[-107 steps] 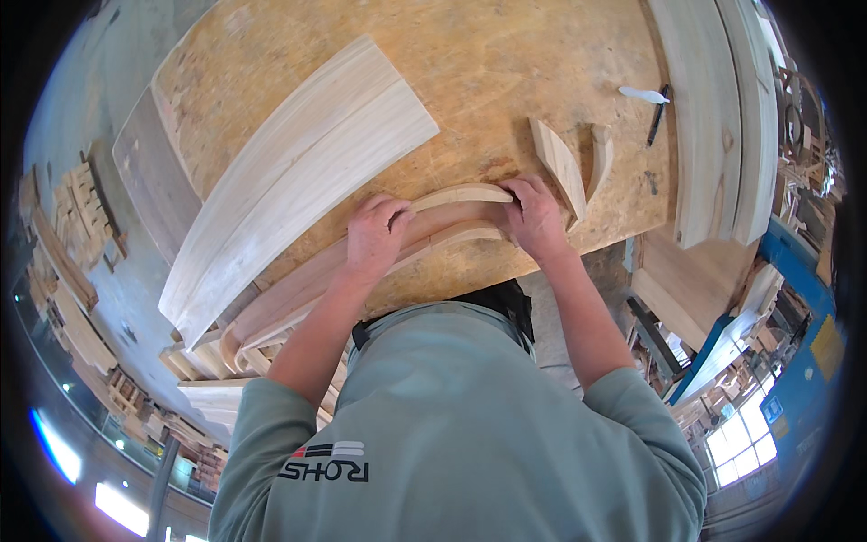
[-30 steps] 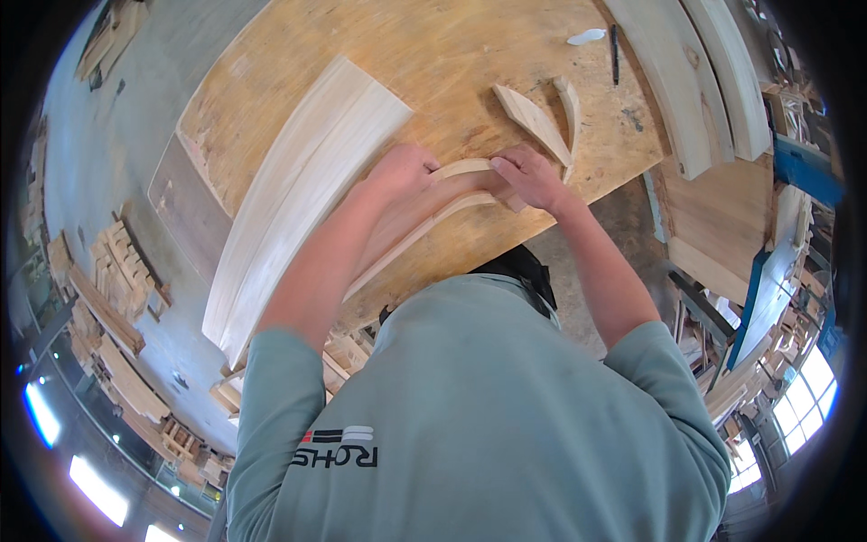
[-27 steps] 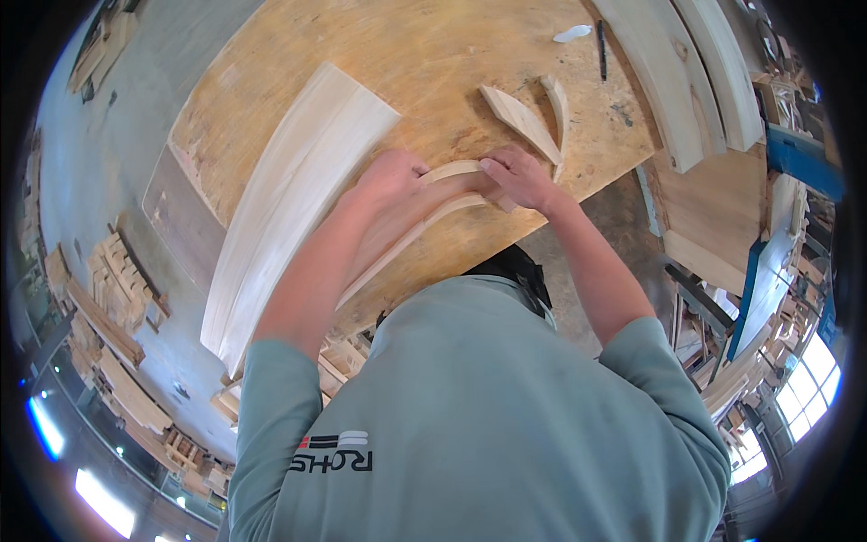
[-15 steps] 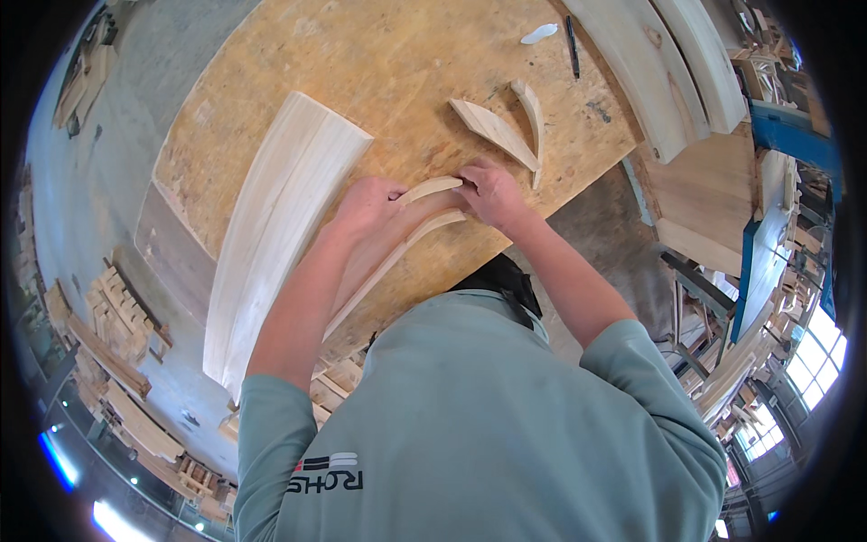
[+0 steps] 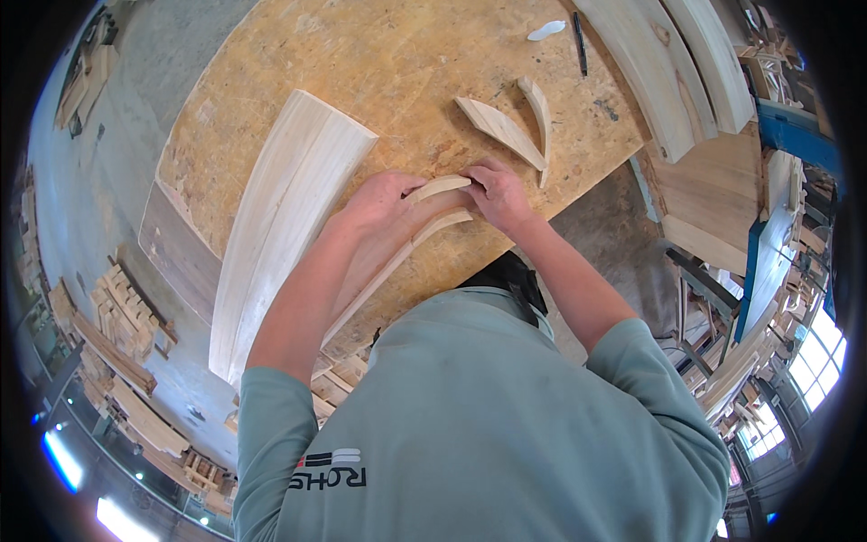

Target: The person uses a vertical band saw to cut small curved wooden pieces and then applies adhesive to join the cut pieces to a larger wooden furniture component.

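Note:
A short curved wooden strip (image 5: pixel 440 186) spans the gap between my two hands, lying along the far side of a long trough-shaped wooden piece (image 5: pixel 375 262) with a raised near edge. My left hand (image 5: pixel 377 200) is closed on the strip's left end, thumb and fingers pinching it. At the other end, my right hand (image 5: pixel 498 193) grips the strip between thumb and fingers. Whether the strip is fixed to the long piece, I cannot tell. Beyond my right hand, two loose curved wooden pieces, a wider one (image 5: pixel 498 126) and a slimmer one (image 5: pixel 538 113), meet at their near ends.
A broad, curved pale wooden panel (image 5: pixel 284 212) lies left of my left arm on the worn workbench (image 5: pixel 397 63). Toward the far right edge are a black pen (image 5: pixel 580 45) and a small white object (image 5: pixel 546 31). Large curved boards (image 5: pixel 664 72) stand at the right.
The view has shifted slightly, carrying the bench and its pieces a little to the right. Both hands keep hold of the strip, the left one having edged slightly toward the right.

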The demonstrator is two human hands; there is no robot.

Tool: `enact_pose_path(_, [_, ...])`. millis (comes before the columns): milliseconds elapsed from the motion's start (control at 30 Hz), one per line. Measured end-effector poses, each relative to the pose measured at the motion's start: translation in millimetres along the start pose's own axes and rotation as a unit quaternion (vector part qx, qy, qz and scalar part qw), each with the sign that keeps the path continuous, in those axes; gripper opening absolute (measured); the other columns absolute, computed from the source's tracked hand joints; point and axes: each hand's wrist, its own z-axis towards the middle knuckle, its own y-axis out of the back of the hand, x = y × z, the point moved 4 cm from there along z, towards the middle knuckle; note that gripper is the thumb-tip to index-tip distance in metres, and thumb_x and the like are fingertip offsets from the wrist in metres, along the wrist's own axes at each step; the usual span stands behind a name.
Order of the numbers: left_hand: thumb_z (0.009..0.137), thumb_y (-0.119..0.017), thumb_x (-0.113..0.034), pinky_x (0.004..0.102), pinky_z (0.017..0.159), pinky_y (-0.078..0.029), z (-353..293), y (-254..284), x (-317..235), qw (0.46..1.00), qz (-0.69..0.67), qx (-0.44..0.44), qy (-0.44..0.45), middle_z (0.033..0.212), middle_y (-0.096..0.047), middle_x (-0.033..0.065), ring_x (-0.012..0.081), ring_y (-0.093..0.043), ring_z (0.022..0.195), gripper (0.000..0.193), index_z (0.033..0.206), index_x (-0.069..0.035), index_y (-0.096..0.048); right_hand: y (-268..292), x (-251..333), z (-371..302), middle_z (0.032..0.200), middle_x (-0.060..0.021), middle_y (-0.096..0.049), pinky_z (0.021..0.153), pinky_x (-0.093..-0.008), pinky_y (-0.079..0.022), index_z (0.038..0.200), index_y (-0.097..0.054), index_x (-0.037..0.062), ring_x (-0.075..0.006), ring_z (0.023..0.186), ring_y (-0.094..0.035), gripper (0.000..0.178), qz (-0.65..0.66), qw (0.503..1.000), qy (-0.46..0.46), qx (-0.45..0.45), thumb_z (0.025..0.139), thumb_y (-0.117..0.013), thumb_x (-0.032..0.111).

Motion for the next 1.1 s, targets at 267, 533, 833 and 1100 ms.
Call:
enact_pose_path(267, [0.08,-0.068,0.0,0.0422,0.09,-0.054,-2.5,1.5,-5.8,0.998,0.039,-0.018,-0.048,0.11,-0.071,0.02,0.0352,-0.068,0.102,0.043,0.123,-0.008,-0.07,2.9,3.1,-0.1,0.099,-0.0149,-0.068,0.085,-0.0431,-0.053,0.098,-0.071,0.0025,-0.036,0.097,-0.064,0.016,0.017,1.0,0.001,0.002,0.083,-0.071,0.007])
enact_pose_path(533, [0.084,-0.065,0.0,0.0433,0.094,-0.051,0.5,-6.3,3.1,0.998,0.012,-0.013,-0.061,0.113,-0.066,0.0203,0.0364,-0.063,0.107,0.046,0.129,-0.009,-0.066,1.7,2.7,-2.3,0.104,-0.016,-0.066,0.085,-0.0429,-0.053,0.104,-0.069,0.0029,-0.0369,0.098,-0.064,0.02,0.004,1.0,0.023,0.008,0.084,-0.07,0.004])
enact_pose_path(833, [0.081,-0.066,0.003,0.0425,0.093,-0.051,1.5,-5.1,0.4,0.999,0.002,0.008,-0.044,0.11,-0.065,0.0195,0.0347,-0.062,0.105,0.052,0.132,-0.01,-0.064,-0.1,4.9,-7.9,0.105,-0.0143,-0.067,0.089,-0.0428,-0.052,0.105,-0.069,0.0048,-0.036,0.103,-0.063,0.024,-0.021,0.999,0.032,-0.037,0.081,-0.071,0.005])
enact_pose_path(1100, [0.079,-0.067,0.001,0.0443,0.089,-0.052,0.1,-5.9,4.1,0.998,-0.026,-0.021,-0.054,0.104,-0.068,0.022,0.0368,-0.066,0.099,0.045,0.123,-0.008,-0.069,-5.1,-3.0,-4.6,0.102,-0.0147,-0.068,0.083,-0.041,-0.054,0.101,-0.071,0.0028,-0.0357,0.096,-0.065,0.023,0.031,0.999,0.021,-0.036,0.078,-0.073,0.0])
